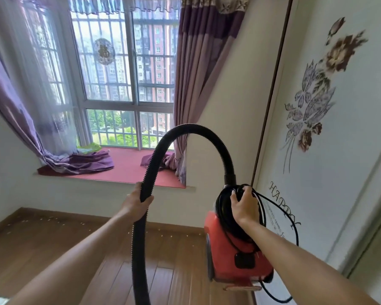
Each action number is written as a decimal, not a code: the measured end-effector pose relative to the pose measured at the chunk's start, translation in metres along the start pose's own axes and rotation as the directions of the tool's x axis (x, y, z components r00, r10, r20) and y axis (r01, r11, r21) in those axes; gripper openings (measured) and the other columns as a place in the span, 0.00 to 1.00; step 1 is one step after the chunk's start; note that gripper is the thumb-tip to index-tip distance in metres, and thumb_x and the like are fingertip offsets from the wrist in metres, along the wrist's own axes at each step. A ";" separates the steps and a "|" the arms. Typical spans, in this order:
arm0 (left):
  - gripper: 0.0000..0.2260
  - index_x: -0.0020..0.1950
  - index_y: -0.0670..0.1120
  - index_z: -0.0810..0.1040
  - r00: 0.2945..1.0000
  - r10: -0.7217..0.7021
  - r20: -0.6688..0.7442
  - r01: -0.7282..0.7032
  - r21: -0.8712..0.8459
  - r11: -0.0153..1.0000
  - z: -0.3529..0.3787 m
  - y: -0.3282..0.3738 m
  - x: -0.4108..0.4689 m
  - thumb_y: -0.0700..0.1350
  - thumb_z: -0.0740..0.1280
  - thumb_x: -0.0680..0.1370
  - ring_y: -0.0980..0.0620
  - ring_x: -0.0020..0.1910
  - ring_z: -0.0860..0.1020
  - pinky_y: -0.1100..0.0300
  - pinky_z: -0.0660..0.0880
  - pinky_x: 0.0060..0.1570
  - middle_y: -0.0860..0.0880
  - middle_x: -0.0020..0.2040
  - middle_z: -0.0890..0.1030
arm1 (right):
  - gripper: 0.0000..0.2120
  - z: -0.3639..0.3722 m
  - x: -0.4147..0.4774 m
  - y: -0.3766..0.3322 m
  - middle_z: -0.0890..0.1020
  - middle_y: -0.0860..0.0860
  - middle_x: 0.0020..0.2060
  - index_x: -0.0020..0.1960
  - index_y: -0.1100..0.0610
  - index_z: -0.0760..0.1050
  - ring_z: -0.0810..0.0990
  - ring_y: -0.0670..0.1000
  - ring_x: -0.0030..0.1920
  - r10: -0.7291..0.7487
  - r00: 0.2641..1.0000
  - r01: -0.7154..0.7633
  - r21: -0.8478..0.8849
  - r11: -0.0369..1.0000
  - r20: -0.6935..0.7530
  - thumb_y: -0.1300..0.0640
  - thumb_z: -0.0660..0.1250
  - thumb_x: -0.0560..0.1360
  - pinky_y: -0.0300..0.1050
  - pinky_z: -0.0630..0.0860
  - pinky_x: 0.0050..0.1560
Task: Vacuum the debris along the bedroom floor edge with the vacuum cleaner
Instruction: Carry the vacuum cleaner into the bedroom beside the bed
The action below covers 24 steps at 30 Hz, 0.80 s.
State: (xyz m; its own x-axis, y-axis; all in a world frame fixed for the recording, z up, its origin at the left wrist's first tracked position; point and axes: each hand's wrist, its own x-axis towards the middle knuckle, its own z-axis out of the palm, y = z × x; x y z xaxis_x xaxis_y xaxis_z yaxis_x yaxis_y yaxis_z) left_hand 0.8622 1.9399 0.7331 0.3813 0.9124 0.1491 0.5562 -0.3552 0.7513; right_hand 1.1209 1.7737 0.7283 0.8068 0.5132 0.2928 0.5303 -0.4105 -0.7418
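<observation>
Red vacuum cleaner (227,256) held by right hand (243,204); left hand (136,200) grips hose (194,128).

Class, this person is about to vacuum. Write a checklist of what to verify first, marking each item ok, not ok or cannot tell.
1. Left hand grips the hose: ok.
2. Right hand holds the vacuum cleaner by its top: ok.
3. Cord unwound for plugging in: not ok, coiled on the machine.
4. Vacuum cleaner standing on the floor: not ok, it looks lifted.
5. Debris spotted at the floor edge: ok.
6. Nozzle fitted: cannot tell, out of view.
</observation>
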 end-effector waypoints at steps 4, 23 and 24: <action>0.20 0.69 0.45 0.66 1.000 0.010 -0.013 -0.010 0.001 1.000 0.002 0.001 0.042 0.44 0.67 0.79 0.44 0.43 0.76 0.56 0.70 0.43 0.39 0.52 0.80 | 0.16 0.020 0.037 -0.012 0.81 0.60 0.48 0.60 0.62 0.69 0.81 0.61 0.48 -0.005 1.000 0.005 0.003 1.000 -0.006 0.50 0.61 0.81 0.45 0.70 0.39; 0.20 0.68 0.47 0.66 0.971 -0.155 -0.183 0.161 0.020 0.987 0.039 -0.026 0.239 0.46 0.68 0.79 0.45 0.43 0.78 0.56 0.73 0.44 0.45 0.48 0.79 | 0.16 0.191 0.255 -0.030 0.81 0.62 0.51 0.57 0.62 0.70 0.80 0.64 0.52 -0.141 0.977 0.131 0.070 0.989 0.161 0.50 0.63 0.79 0.53 0.76 0.49; 0.20 0.68 0.48 0.66 0.967 -0.170 -0.192 0.175 0.008 0.984 0.039 -0.027 0.249 0.47 0.68 0.79 0.44 0.44 0.78 0.55 0.74 0.45 0.44 0.49 0.80 | 0.16 0.201 0.267 -0.032 0.81 0.62 0.51 0.57 0.62 0.70 0.80 0.64 0.52 -0.150 0.973 0.139 0.073 0.988 0.175 0.49 0.63 0.79 0.53 0.76 0.50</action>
State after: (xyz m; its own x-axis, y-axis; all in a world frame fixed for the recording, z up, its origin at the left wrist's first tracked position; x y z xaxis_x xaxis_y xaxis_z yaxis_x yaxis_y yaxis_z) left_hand 0.9713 2.1685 0.7246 0.1321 0.9814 0.1393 0.6206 -0.1915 0.7604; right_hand 1.2668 2.0754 0.7087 0.6597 0.6932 0.2903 0.6170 -0.2790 -0.7358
